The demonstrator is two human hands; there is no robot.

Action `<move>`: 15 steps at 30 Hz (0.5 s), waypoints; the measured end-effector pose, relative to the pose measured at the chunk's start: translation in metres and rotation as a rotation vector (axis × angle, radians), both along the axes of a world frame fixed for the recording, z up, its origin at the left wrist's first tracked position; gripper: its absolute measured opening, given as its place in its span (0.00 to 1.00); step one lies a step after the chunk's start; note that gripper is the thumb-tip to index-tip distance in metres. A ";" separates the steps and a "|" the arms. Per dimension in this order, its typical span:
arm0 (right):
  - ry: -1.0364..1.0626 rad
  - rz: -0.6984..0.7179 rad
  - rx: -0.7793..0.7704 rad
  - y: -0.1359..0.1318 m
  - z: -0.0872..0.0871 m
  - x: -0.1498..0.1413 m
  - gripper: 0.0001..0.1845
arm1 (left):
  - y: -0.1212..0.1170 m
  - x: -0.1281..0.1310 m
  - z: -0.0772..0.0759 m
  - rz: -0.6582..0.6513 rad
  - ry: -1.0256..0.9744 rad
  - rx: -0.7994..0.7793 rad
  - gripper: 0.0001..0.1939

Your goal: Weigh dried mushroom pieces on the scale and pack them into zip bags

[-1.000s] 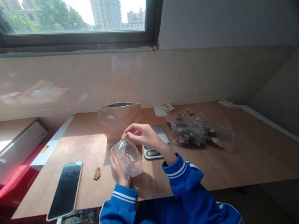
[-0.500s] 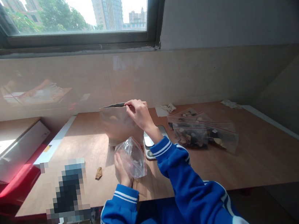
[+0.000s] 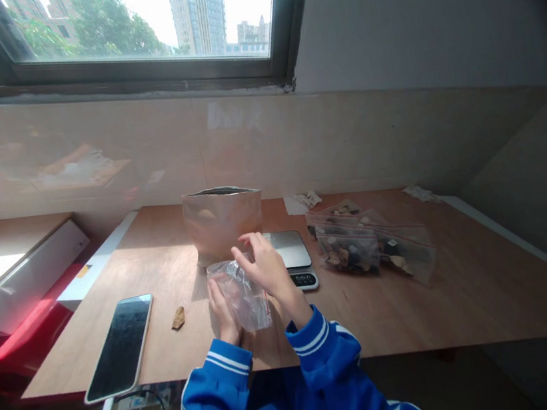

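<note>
My left hand [image 3: 223, 309] is closed on a clear plastic zip bag [image 3: 253, 307], keeping it upright on the table before me. Over the bag's upper right hovers my right hand [image 3: 267, 266], thumb and fingers apart, with nothing visible between them. Just behind both hands stands a brown paper pouch [image 3: 222, 218], its dark mouth gaping a little. A small digital scale [image 3: 293, 249] with a metal plate lies to the right, partly covered by my right hand and wrist. One brown, dried-looking piece [image 3: 178, 318] rests on the wood left of my left hand.
Several filled zip bags [image 3: 350, 249] with dark and tan pieces lie in a heap right of the scale. At the table's front left is a phone [image 3: 121, 346] with a cable plugged in. Crumpled white paper [image 3: 309, 199] sits near the wall.
My right hand has let go of the paper pouch's rim and come down toward the zip bag, uncovering more of the scale. My left hand stays on the zip bag.
</note>
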State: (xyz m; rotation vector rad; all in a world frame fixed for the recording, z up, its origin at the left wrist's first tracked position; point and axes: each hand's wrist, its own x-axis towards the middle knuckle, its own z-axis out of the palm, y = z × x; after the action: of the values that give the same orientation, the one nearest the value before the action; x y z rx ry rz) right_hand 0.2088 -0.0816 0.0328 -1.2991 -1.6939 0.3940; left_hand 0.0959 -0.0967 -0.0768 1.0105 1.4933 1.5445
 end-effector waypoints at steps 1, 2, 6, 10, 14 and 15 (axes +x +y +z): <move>0.012 0.043 -0.094 -0.001 -0.008 0.002 0.11 | -0.002 0.002 0.005 0.025 -0.033 0.010 0.24; 0.045 0.081 -0.165 -0.001 -0.014 0.006 0.10 | -0.003 0.003 0.010 0.042 -0.056 0.022 0.24; 0.297 0.086 -0.200 0.006 -0.023 0.025 0.08 | -0.005 0.006 0.024 -0.015 -0.098 0.036 0.20; 0.465 -0.002 -0.195 0.002 -0.026 0.038 0.11 | -0.008 0.008 0.027 -0.118 -0.112 0.039 0.21; 0.481 -0.104 -0.185 -0.019 -0.048 0.035 0.21 | -0.011 0.003 0.024 -0.171 -0.105 0.037 0.21; 0.465 -0.099 -0.194 -0.025 -0.056 0.032 0.23 | -0.011 0.000 0.023 -0.163 -0.078 0.029 0.20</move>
State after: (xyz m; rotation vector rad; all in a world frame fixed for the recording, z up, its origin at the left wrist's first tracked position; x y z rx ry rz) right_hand 0.2411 -0.1066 -0.0228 -1.3016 -1.2193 0.7529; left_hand 0.0960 -0.1079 -0.0541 1.0500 1.3055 1.4762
